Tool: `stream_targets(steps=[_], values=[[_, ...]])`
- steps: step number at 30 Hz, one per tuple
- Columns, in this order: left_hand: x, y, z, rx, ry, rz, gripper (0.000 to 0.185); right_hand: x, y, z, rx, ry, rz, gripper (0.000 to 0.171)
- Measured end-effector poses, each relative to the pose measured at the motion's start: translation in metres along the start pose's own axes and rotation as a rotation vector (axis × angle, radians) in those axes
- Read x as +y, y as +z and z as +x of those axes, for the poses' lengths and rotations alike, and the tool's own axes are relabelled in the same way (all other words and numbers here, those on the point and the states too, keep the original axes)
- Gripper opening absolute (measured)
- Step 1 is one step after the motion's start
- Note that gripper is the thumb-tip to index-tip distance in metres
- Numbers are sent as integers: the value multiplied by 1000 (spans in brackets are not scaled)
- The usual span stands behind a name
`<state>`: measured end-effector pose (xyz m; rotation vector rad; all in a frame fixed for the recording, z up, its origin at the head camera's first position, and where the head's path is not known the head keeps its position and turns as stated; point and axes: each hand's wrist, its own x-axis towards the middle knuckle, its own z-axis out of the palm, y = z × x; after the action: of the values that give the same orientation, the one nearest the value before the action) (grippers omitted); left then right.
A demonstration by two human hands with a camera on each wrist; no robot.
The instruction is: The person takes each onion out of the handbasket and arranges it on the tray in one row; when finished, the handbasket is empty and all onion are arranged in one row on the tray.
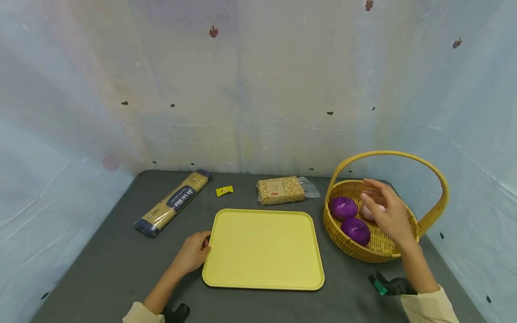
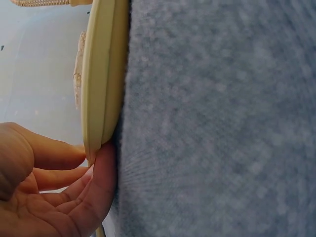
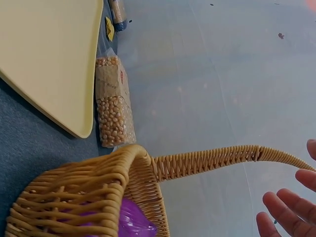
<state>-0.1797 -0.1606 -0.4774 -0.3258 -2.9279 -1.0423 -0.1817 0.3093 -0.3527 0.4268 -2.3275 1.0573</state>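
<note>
My left hand pinches the left edge of the yellow tray; in the left wrist view its thumb and fingers close about the tray's rim. At the right, my right hand hovers over the wicker basket, inside its tall handle, with the fingers loosely bent and nothing held. Below those fingers lies a pale pink round thing, partly hidden by the hand. Two glossy purple onions sit at the basket's left side; one onion shows its pointed tip in the right wrist view.
Behind the tray lies a clear pack of corn kernels. A small yellow wrapped candy is left of it, and a long pasta packet lies slanted at the far left. A pale curtain hangs behind the dark table.
</note>
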Motion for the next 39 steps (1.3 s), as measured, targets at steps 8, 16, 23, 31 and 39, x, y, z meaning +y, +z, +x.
stream_targets(steps=[8, 16, 23, 31, 39], values=[[-1, 0, 0, -4, -7, -1, 38, 20, -2, 7, -17, 10, 16, 42], [0, -1, 0, -14, -11, 5, 39, 22, -2, 13, -10, 8, -6, 41], [0, 0, -1, -4, 0, 5, 39, 1, -6, 21, -18, 5, -6, 36], [0, 1, -3, -3, 0, -4, 37, 35, -4, 28, -76, 105, -78, 39], [2, 0, -3, -7, 10, 2, 37, 26, -7, 33, -77, 156, -62, 41]])
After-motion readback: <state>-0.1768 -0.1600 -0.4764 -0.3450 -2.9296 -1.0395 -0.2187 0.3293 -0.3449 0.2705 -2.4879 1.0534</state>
